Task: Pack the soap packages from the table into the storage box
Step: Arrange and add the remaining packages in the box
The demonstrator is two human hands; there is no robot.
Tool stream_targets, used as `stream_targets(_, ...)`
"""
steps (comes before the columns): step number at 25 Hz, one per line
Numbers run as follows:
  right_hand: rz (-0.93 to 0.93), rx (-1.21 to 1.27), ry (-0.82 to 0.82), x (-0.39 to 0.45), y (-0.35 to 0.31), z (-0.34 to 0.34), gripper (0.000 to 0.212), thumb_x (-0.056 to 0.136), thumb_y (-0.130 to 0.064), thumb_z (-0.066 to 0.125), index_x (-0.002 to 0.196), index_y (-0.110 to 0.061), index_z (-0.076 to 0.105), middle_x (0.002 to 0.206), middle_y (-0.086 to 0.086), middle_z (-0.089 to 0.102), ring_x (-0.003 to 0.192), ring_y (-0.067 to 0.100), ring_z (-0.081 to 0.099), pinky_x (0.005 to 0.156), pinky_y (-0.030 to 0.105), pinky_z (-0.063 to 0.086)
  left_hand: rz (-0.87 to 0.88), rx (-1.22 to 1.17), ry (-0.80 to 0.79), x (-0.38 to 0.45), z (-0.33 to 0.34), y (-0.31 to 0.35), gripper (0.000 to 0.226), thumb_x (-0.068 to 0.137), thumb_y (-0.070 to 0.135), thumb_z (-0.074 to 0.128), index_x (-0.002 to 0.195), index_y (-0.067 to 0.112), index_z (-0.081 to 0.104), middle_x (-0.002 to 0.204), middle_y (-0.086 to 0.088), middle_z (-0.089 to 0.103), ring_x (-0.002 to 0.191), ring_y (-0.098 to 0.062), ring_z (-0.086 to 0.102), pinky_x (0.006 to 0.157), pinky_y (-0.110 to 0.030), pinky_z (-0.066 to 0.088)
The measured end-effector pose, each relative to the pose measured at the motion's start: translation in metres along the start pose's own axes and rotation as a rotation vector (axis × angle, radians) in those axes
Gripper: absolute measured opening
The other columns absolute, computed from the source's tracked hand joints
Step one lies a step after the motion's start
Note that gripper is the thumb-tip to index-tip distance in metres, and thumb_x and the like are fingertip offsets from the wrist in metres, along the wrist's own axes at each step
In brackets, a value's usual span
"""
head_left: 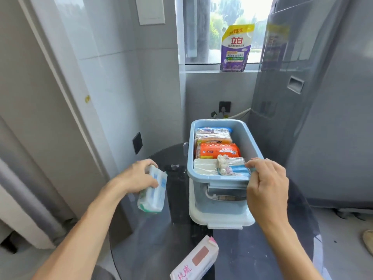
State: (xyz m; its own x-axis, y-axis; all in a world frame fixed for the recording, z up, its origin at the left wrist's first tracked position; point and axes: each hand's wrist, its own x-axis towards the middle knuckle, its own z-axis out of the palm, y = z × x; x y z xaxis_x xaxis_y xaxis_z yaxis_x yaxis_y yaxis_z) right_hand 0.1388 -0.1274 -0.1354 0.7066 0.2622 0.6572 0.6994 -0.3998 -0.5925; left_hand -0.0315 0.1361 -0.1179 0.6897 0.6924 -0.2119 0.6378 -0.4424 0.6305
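**Meanwhile, both hands busy at the storage box**

Head view: the blue storage box (247, 138) stands on the dark glass worktop (242, 249), resting on a white lid (222, 220). Left of the box, the left hand (137, 176) has its grip closed around a white-and-blue soap package (153, 196), fingers over the pack's upper end, the rest of it hanging below the hand above the worktop. At the box's near right corner, the right hand (266, 182) pinches the end of a clear-wrapped blue soap package (235, 168) lying across the near end of the box, beside a white bar. Further inside the box sit an orange pack (218, 151) and more wrapped packs behind it. Nearer than the box, a pink-and-white soap package (195, 261) lies on the worktop.
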Motion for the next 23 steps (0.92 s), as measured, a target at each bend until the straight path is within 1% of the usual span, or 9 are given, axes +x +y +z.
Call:
stream_targets(3, -0.065, -0.017, -0.005, 0.006, -0.002, -0.003, 0.029, 0.086, 0.002, 0.048, 0.099, -0.01, 0.071, 0.106, 0.001, 0.072, 0.119, 0.03, 0.05, 0.097, 0.045, 0.041, 0.225, -0.382, 0.243, -0.006, -0.003, 0.026, 0.05, 0.064, 0.026, 0.071, 0.11, 0.039, 0.059, 0.097, -0.003, 0.072, 0.088, -0.024, 0.069, 0.07, -0.04, 0.058)
stream_targets(6, -0.091, 0.138, -0.087, 0.02, -0.018, -0.005, 0.032, 0.087, -0.003, 0.063, 0.112, -0.023, 0.066, 0.111, -0.015, 0.064, 0.118, 0.007, 0.047, 0.095, 0.033, 0.045, 0.434, -0.796, 0.309, -0.009, -0.004, 0.058, 0.055, 0.068, 0.018, 0.076, 0.118, 0.037, 0.062, 0.092, -0.002, 0.076, 0.082, -0.018, 0.071, 0.06, -0.03, 0.056)
stream_targets(9, 0.094, 0.494, -0.415, 0.051, -0.043, -0.006, 0.041, 0.093, -0.035, 0.062, 0.132, -0.039, 0.05, 0.122, -0.024, 0.058, 0.114, -0.003, 0.056, 0.093, 0.024, 0.048, 0.57, -0.77, 0.271, -0.008, -0.002, 0.086, 0.055, 0.074, 0.016, 0.078, 0.122, 0.036, 0.062, 0.091, 0.001, 0.077, 0.077, -0.012, 0.069, 0.063, -0.028, 0.055)
stream_targets(12, 0.104, 0.424, -0.629, 0.081, -0.052, -0.003, 0.063, 0.09, -0.046, 0.063, 0.144, -0.046, 0.03, 0.127, -0.02, 0.053, 0.106, -0.005, 0.058, 0.094, 0.03, 0.052, 0.65, -0.655, 0.301, -0.002, 0.0, 0.108, 0.045, 0.073, 0.024, 0.076, 0.112, 0.041, 0.062, 0.093, 0.008, 0.077, 0.08, -0.012, 0.068, 0.066, -0.025, 0.055)
stream_targets(14, 0.088, 0.43, -0.732, 0.091, -0.053, 0.004, 0.07, 0.088, -0.045, 0.067, 0.145, -0.048, 0.026, 0.127, -0.018, 0.057, 0.103, -0.002, 0.063, 0.094, 0.031, 0.054, 0.707, -0.631, 0.322, 0.0, 0.001, 0.118, 0.042, 0.074, 0.027, 0.076, 0.11, 0.043, 0.061, 0.095, 0.011, 0.077, 0.083, -0.013, 0.071, 0.065, -0.023, 0.056)
stream_targets(17, 0.123, 0.695, -0.718, 0.098, -0.051, 0.013, 0.072, 0.088, -0.027, 0.072, 0.145, -0.042, 0.03, 0.119, -0.007, 0.069, 0.102, 0.01, 0.07, 0.085, 0.031, 0.059, 0.772, -0.859, 0.241, 0.006, 0.003, 0.14, 0.038, 0.081, 0.021, 0.074, 0.109, 0.043, 0.061, 0.1, 0.004, 0.077, 0.092, -0.017, 0.073, 0.066, -0.028, 0.059)
stream_targets(19, 0.183, 0.859, -0.649, 0.103, -0.044, 0.014, 0.054, 0.089, -0.018, 0.072, 0.136, -0.029, 0.047, 0.114, 0.002, 0.073, 0.1, 0.022, 0.072, 0.078, 0.036, 0.061, 0.777, -0.955, 0.171, 0.013, 0.012, 0.159, 0.036, 0.085, 0.019, 0.07, 0.111, 0.041, 0.059, 0.106, -0.001, 0.076, 0.099, -0.022, 0.072, 0.07, -0.036, 0.061)
stream_targets(21, 0.264, 0.82, -0.55, 0.109, -0.036, 0.01, 0.035, 0.088, -0.019, 0.072, 0.121, -0.02, 0.06, 0.104, 0.004, 0.076, 0.091, 0.027, 0.074, 0.069, 0.042, 0.062, 0.757, -0.774, 0.194, 0.021, 0.026, 0.168, 0.035, 0.089, 0.025, 0.068, 0.118, 0.038, 0.055, 0.112, 0.001, 0.074, 0.102, -0.02, 0.071, 0.074, -0.033, 0.061)
stream_targets(23, 0.399, 0.596, -0.383, 0.116, -0.02, 0.007, 0.025, 0.086, -0.025, 0.072, 0.108, -0.014, 0.065, 0.093, 0.004, 0.077, 0.077, 0.025, 0.075, 0.065, 0.044, 0.063, 0.674, -0.35, 0.21, 0.031, 0.043, 0.159, 0.044, 0.087, 0.045, 0.067, 0.127, 0.039, 0.051, 0.122, 0.007, 0.068, 0.108, -0.014, 0.066, 0.087, -0.035, 0.058)
